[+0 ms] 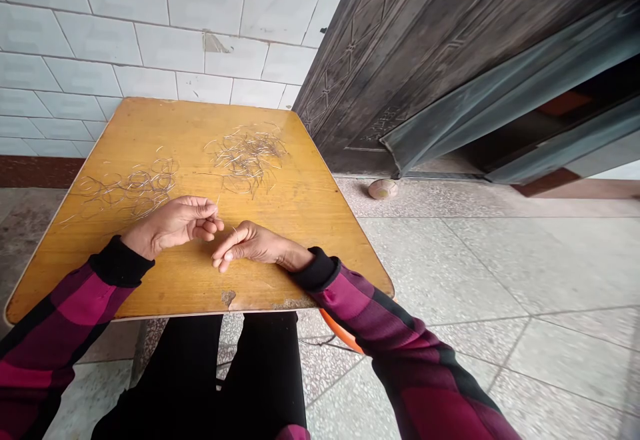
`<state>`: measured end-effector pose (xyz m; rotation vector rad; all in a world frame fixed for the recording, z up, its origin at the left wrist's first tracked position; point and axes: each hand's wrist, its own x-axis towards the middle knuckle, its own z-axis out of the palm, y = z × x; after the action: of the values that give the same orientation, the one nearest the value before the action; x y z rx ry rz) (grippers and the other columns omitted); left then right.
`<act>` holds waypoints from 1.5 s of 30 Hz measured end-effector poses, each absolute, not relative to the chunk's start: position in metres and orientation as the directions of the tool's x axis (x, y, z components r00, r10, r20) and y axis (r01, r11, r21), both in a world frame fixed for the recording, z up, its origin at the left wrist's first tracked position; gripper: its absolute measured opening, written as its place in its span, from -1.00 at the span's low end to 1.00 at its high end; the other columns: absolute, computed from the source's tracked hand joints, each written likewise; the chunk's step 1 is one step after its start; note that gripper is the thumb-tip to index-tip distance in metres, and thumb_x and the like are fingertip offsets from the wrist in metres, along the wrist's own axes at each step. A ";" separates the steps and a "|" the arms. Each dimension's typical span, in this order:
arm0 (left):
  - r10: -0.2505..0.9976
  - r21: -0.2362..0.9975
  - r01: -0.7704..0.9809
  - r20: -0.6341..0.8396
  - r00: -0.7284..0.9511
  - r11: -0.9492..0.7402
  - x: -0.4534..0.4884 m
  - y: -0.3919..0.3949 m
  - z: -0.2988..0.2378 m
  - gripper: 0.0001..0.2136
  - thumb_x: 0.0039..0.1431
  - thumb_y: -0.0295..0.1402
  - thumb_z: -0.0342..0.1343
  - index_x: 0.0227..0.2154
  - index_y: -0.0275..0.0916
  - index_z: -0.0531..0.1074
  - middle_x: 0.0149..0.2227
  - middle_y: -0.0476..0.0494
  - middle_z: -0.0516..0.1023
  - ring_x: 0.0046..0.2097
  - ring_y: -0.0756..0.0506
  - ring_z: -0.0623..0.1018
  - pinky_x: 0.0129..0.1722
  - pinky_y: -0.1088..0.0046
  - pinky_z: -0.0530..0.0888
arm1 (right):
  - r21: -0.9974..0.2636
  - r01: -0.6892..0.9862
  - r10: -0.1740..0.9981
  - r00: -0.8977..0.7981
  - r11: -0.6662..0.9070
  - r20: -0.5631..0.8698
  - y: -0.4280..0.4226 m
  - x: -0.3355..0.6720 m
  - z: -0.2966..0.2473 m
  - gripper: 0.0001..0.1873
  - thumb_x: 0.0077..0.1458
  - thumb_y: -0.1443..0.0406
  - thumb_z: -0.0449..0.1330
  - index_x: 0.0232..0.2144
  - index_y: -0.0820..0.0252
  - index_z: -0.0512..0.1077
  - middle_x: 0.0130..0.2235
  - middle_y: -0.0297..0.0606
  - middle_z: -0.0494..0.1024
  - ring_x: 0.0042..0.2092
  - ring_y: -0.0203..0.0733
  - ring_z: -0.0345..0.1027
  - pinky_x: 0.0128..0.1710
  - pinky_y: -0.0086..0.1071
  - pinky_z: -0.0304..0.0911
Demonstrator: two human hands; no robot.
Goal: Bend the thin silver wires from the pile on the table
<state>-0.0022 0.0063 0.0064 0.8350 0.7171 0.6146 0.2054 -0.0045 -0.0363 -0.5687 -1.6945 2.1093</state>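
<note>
My left hand (175,223) is raised over the table, its thumb and forefinger closed on a thin piece of wire (218,201) that sticks up from the fingertips. Close by on the right, my right hand (257,243) is bent down at the wrist, thumb and forefinger pinched together. A fine wire end (235,230) shows at its fingers; most of that piece is hidden. Beyond my left hand lies a loose heap of curled wires (150,183). Another heap of wires (247,157), straighter and denser, lies farther back beyond my right hand.
The yellow wooden table (310,227) has a chipped front edge and stands against a white tiled wall (200,0). A dark carved door (360,80) with a grey curtain (450,113) is at the right. On the floor lies a roundish stone-like object (383,189). Something orange (340,330) shows below the table.
</note>
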 end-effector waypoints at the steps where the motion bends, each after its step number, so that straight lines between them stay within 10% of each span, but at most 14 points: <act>1: 0.723 0.831 -0.189 -0.316 0.615 0.524 -0.003 0.006 0.007 -0.83 0.20 -0.47 0.19 -0.51 -0.39 0.44 -0.50 -0.14 0.56 -0.53 0.07 0.53 -0.50 0.64 0.49 | -0.977 -0.018 0.512 -0.854 -0.211 -0.095 -0.004 0.206 -0.035 -0.73 -0.03 0.17 0.38 -0.29 0.22 0.60 -0.31 -0.25 0.66 -0.30 -0.30 0.55 -0.11 -0.31 0.43; 26: 0.820 0.892 -0.170 -0.290 0.493 0.418 -0.006 0.009 0.009 -0.84 0.18 -0.50 0.19 -0.51 -0.39 0.48 -0.47 -0.15 0.58 -0.46 0.05 0.52 -0.41 0.59 0.49 | -0.678 -0.360 0.610 -0.775 -0.641 -0.165 -0.008 0.208 -0.041 -0.84 0.29 0.40 0.10 -0.26 0.32 0.49 -0.31 -0.26 0.61 -0.46 -0.53 0.43 -0.42 -0.68 0.39; 35: 0.777 0.855 -0.191 -0.316 0.544 0.482 -0.003 0.010 0.005 -0.85 0.15 -0.56 0.19 -0.53 -0.43 0.52 -0.48 -0.17 0.57 -0.49 0.06 0.51 -0.46 0.62 0.48 | -0.708 -0.314 0.501 -0.863 -0.633 -0.065 -0.010 0.205 -0.050 -0.69 -0.13 0.29 0.47 -0.30 0.30 0.56 -0.38 -0.25 0.65 -0.43 -0.34 0.56 -0.46 -0.61 0.46; 45: 0.755 0.872 -0.170 -0.282 0.592 0.459 -0.004 0.009 0.002 -0.86 0.10 -0.46 0.27 -0.52 -0.42 0.51 -0.48 -0.14 0.56 -0.48 0.06 0.52 -0.44 0.62 0.49 | -0.780 -0.324 0.571 -0.819 -0.536 -0.053 -0.015 0.199 -0.045 -0.79 -0.17 0.35 0.47 -0.40 0.27 0.60 -0.30 -0.23 0.67 -0.32 -0.28 0.59 -0.33 -0.53 0.51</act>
<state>-0.0041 0.0088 0.0024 0.9241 0.7369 0.6377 0.1989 -0.0150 -0.0454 -0.4132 -1.1001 2.3387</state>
